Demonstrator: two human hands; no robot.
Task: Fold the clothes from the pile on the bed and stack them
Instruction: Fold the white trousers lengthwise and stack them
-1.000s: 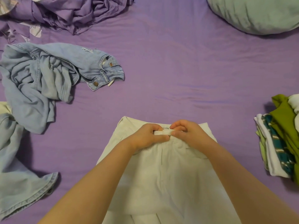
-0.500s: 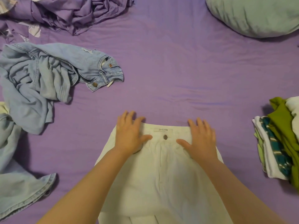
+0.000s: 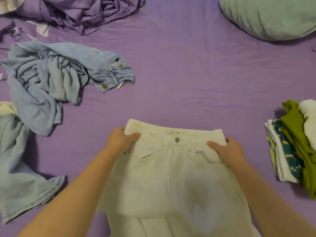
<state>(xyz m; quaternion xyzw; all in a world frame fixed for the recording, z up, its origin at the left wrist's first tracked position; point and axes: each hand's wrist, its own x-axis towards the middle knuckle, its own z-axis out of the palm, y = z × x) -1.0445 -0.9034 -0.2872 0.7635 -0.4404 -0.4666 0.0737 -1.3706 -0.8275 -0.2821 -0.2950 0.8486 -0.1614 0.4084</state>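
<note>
She's squaring up the white jeans, which lie front-up on the near part of the bed, with unfolded denim waiting at the left. Her left hand and right hand each pinch a waistband corner, thumb on top, fingers curled under. Next, probably, a lengthwise fold needing both corners lifted together

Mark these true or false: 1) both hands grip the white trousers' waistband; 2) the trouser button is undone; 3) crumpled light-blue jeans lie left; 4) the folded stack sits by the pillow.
1) True: left hand and right hand grip the white denim trousers at the waistband corners.
2) False: the button is fastened.
3) True: the crumpled light-blue jeans lie left.
4) False: the folded stack of green, white and teal clothes lies at the right edge, apart from the pale green pillow.
</note>
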